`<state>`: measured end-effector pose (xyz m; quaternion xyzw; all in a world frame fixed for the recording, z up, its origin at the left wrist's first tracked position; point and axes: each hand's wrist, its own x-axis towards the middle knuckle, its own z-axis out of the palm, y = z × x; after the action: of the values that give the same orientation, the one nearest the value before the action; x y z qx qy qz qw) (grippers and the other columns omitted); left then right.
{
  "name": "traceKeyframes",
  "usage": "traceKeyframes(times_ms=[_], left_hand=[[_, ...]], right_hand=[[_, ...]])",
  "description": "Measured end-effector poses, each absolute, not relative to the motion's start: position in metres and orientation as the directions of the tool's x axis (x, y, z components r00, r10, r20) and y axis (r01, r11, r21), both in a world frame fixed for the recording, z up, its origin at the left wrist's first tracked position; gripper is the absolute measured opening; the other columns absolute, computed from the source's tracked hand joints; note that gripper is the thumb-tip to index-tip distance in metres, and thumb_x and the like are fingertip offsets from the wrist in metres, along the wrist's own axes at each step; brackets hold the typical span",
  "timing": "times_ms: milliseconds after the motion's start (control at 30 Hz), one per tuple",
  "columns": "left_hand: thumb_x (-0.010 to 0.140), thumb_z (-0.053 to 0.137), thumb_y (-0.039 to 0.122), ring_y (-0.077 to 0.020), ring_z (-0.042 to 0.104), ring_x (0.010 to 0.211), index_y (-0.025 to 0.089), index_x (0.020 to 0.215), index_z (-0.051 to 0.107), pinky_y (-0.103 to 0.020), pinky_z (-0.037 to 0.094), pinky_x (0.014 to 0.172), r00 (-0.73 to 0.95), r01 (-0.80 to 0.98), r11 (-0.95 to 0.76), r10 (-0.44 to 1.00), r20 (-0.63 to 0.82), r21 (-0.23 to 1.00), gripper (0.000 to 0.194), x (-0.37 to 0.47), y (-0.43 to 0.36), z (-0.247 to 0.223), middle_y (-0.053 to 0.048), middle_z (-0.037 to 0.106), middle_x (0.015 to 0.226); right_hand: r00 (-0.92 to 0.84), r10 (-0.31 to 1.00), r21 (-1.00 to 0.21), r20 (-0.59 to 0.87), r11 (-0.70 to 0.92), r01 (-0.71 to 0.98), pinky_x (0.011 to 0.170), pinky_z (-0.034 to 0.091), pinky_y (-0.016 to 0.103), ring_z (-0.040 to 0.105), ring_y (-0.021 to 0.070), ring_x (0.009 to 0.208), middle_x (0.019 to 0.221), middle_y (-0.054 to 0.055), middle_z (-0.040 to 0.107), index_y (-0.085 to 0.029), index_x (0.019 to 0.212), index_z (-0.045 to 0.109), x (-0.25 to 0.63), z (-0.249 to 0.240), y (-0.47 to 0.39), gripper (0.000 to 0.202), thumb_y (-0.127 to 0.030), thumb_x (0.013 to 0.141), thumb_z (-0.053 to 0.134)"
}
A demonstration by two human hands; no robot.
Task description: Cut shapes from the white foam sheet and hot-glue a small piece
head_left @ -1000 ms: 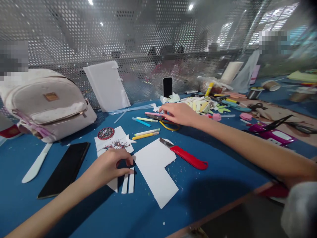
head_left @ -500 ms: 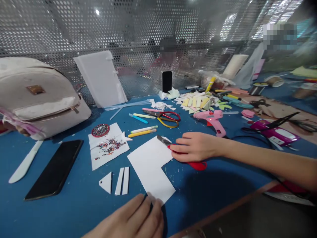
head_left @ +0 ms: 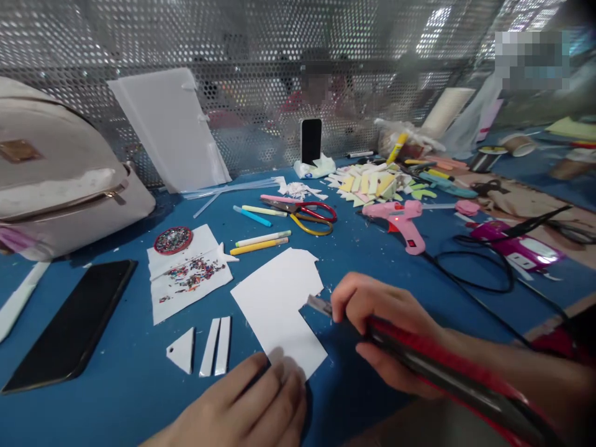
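My right hand is wrapped round a red and black box cutter, its blade out and pointing left. The blade tip is close to the inner corner of a notch in a white sheet. On the sheet's near edge rest the fingers of my left hand, held together and pinning it; the thumb is hidden. Left of the sheet lie two narrow white strips and a small white triangle with a hole in it.
Behind the sheet are several felt pens and red-and-yellow-handled scissors. A pink glue gun with a black cord lies to the right. A black phone, glitter on white paper and a backpack are on the left.
My right hand has lifted the box cutter from the table and brought it nearer, turning the blade toward the notch. My left hand stays on the sheet. The view has shifted slightly.
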<state>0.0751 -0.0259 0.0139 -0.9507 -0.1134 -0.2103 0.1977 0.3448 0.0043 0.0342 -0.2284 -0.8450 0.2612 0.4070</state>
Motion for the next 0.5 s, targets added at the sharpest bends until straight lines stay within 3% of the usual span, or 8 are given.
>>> traceKeyframes(times_ms=[133, 233, 500], left_hand=[[0.106, 0.041, 0.013, -0.0183, 0.070, 0.100, 0.020, 0.109, 0.074, -0.032, 0.055, 0.089, 0.825, 0.365, -0.894, 0.181, 0.536, -0.260, 0.034, 0.073, -0.025, 0.004, 0.002, 0.075, 0.113], [0.107, 0.039, 0.013, -0.0186, 0.073, 0.100, 0.021, 0.110, 0.074, -0.032, 0.059, 0.086, 0.844, 0.367, -0.903, 0.221, 0.489, -0.224, 0.036, 0.072, -0.025, 0.003, 0.004, 0.076, 0.115], [0.106, 0.044, 0.011, -0.0173, 0.074, 0.097, 0.021, 0.110, 0.074, -0.030, 0.062, 0.081, 0.826, 0.386, -0.901, 0.240, 0.510, -0.199, 0.032, 0.072, -0.024, -0.002, 0.005, 0.076, 0.115]], right_hand=[[-0.606, 0.600, -0.660, 0.523, 0.734, 0.158, 0.076, 0.053, 0.024, 0.061, 0.0138, 0.086, 0.096, 0.008, 0.061, -0.016, 0.098, 0.055, 0.340, 0.030, -0.007, 0.021, -0.005, 0.081, 0.053], [-0.644, 0.577, -0.634, 0.502, 0.752, 0.180, 0.079, 0.055, 0.026, 0.063, 0.0151, 0.089, 0.100, 0.010, 0.064, -0.015, 0.105, 0.058, 0.337, 0.031, -0.008, 0.026, -0.004, 0.082, 0.051], [-0.674, 0.572, -0.555, 0.468, 0.783, 0.279, 0.072, 0.053, 0.024, 0.065, 0.0149, 0.086, 0.100, 0.009, 0.067, -0.017, 0.100, 0.056, 0.332, 0.027, -0.010, 0.024, -0.005, 0.081, 0.049]])
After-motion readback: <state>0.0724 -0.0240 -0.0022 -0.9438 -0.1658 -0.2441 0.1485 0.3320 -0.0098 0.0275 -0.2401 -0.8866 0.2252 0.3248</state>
